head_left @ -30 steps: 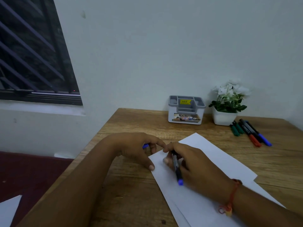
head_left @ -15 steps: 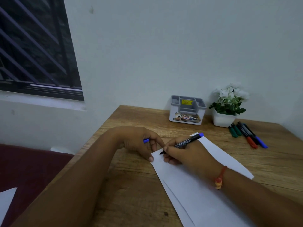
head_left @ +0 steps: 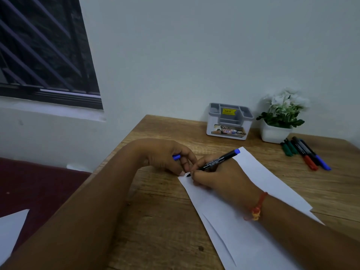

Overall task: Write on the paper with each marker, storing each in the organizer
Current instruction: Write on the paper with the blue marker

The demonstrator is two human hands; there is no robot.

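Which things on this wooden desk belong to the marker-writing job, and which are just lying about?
Job: black marker with blue end, in the right hand; small blue cap, in the left hand; white paper sheets; grey-and-white plastic organizer; loose green, red and blue markers.
Lying about: white pot of white flowers; separate white sheet off the desk, lower left.

A wooden table (head_left: 155,221) carries white paper (head_left: 243,240) at lower right, with a grey organizer (head_left: 209,123), potted plant (head_left: 274,134) and loose markers (head_left: 307,154) toward the right edge.

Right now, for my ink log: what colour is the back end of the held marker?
Blue, on a black barrel. The marker shows best in the head view.
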